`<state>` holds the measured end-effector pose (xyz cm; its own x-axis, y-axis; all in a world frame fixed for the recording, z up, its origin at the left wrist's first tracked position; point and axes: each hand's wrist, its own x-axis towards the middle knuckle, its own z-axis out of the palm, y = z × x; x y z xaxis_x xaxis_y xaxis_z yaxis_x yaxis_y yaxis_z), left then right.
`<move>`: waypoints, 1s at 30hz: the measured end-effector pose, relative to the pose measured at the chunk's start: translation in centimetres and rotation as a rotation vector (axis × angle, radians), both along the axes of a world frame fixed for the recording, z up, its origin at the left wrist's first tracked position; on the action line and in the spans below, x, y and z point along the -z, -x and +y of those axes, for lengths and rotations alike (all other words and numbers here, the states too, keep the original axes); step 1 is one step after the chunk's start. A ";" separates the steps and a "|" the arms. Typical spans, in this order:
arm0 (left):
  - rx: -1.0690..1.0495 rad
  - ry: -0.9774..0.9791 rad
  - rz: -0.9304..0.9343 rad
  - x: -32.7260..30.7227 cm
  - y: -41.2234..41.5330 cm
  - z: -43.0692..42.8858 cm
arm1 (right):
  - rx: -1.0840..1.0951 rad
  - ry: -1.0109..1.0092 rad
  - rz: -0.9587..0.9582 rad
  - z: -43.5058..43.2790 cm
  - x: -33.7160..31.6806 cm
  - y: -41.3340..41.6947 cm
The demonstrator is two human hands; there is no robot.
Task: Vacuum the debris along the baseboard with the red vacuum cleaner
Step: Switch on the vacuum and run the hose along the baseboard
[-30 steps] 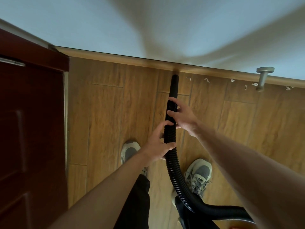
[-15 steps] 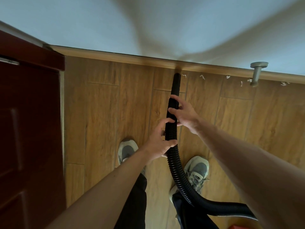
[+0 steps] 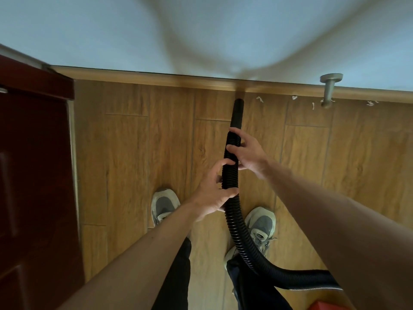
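A black ribbed vacuum hose [image 3: 232, 220] runs from the lower right up to its nozzle tip [image 3: 238, 103], which sits on the wooden floor just below the baseboard [image 3: 156, 79]. My left hand [image 3: 214, 193] grips the hose lower down. My right hand [image 3: 247, 153] grips it higher up, closer to the nozzle. Small white scraps of debris [image 3: 259, 99] lie along the baseboard to the right of the nozzle, with more white scraps [image 3: 370, 103] farther right. A corner of the red vacuum cleaner [image 3: 324, 306] shows at the bottom edge.
A dark red door [image 3: 33, 175] stands along the left. A metal door stopper [image 3: 330, 90] sticks up from the floor near the baseboard at right. My two grey shoes [image 3: 165, 205] rest on the wood floor behind the hose.
The nozzle has shifted slightly right along the baseboard. The scrap that lay just right of the nozzle tip is gone. Both hands keep their grip.
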<state>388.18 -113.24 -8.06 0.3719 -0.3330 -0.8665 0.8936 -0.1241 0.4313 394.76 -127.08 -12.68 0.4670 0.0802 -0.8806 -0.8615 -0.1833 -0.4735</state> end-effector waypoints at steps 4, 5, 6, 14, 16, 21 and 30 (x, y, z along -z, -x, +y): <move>0.021 -0.007 -0.001 0.1 0.0 -1.0 | 0.017 -0.001 -0.012 -1.0 0.1 0.1; 0.027 -0.007 0.000 0.1 0.0 -1.2 | 0.018 -0.002 -0.013 -1.3 0.0 0.2; 0.031 -0.008 0.001 0.1 0.0 -1.4 | 0.024 -0.004 -0.012 -1.5 0.1 0.3; 0.055 -0.007 -0.001 0.2 0.2 -3.6 | 0.047 0.002 -0.018 -3.7 0.4 0.8; 0.057 -0.002 0.001 0.3 0.2 -4.1 | 0.056 0.010 -0.018 -4.3 0.5 0.9; 0.060 -0.007 0.003 0.3 0.2 -5.3 | 0.048 0.027 -0.038 -5.5 0.7 1.2; 0.072 -0.015 0.001 0.2 -0.2 -6.8 | 0.067 0.002 -0.041 -7.2 0.8 1.0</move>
<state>388.35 -120.00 -8.28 0.3467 -0.3457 -0.8719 0.8824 -0.1949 0.4282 393.71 -134.25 -13.53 0.5067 0.0454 -0.8610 -0.8520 -0.1266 -0.5081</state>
